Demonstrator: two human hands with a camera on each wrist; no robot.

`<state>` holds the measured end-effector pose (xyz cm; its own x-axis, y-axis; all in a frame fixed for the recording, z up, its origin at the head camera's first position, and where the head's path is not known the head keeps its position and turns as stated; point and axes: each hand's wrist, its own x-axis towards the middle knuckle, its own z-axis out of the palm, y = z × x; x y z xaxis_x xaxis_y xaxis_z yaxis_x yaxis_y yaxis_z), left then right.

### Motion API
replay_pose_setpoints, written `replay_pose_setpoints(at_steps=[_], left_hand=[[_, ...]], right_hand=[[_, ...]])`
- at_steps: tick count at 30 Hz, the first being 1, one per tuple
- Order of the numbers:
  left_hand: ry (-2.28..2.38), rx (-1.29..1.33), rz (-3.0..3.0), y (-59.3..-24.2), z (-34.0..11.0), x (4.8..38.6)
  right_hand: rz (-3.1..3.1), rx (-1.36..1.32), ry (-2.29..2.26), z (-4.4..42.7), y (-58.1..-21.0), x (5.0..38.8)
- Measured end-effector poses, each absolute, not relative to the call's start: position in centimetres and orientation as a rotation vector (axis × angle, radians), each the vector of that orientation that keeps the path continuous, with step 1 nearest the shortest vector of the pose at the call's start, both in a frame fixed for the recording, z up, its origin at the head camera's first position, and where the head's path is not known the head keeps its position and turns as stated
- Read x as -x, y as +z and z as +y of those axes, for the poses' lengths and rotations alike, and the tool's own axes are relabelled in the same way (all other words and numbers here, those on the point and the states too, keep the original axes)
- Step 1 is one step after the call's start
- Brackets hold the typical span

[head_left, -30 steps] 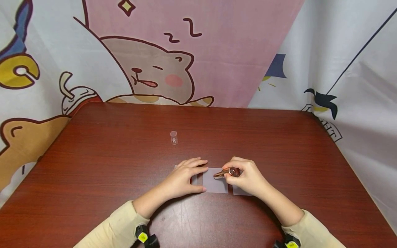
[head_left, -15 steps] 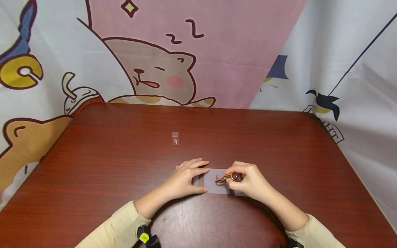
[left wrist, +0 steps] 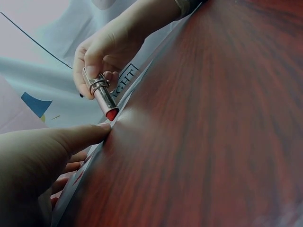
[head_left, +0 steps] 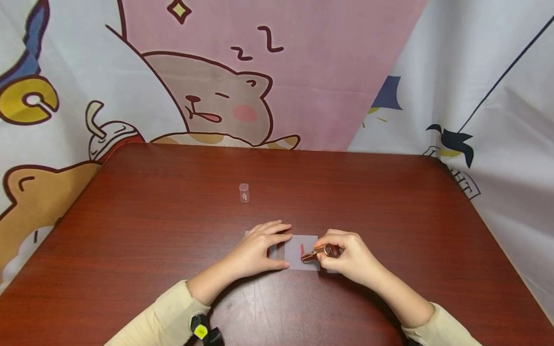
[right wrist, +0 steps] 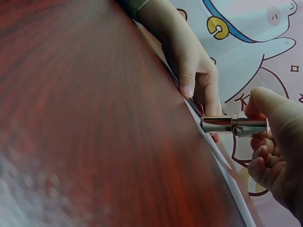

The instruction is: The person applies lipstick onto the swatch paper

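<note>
A lipstick [head_left: 320,252] in a shiny rose-gold tube is held by my right hand [head_left: 351,252], pinched between thumb and fingers. Its red tip [left wrist: 111,114] shows in the left wrist view, pointing down toward the surface. Beneath it lies a pale, thin sheet [head_left: 294,257] bearing a short red streak [head_left: 302,249]. My left hand [head_left: 257,247] rests on the sheet's left part, fingers spread and thumb near the lower edge, covering some of it. In the right wrist view, the lipstick tube [right wrist: 236,125] reaches toward the left hand [right wrist: 194,66].
A small clear cap [head_left: 244,193] stands on the brown wooden table [head_left: 173,192], beyond the left hand. Another pale piece [head_left: 332,271] shows partly below the right hand. A printed cloth [head_left: 320,72] hangs behind the table.
The lipstick in my right hand has moved down the sheet, toward me. A red streak has appeared there and grown longer. My left hand stays in place.
</note>
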<state>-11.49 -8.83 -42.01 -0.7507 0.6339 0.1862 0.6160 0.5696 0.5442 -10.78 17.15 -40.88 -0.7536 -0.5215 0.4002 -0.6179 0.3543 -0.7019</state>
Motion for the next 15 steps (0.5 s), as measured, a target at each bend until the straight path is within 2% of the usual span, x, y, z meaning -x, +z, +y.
replay_pose_setpoints(at_steps=[4,12,15], left_hand=[[0.937,-1.095,2.758,-41.9,-8.9,11.4],[0.938,-1.104,2.753,-42.0,-8.9,11.5],[0.937,-1.105,2.749,-42.0,-9.0,11.5]], right_hand=[[-2.476,-1.050,1.363,17.0,-40.6,10.7],[-2.407,-1.025,1.409,16.2,-37.7,9.7],[-2.409,-0.999,1.409,16.5,-38.3,9.9]])
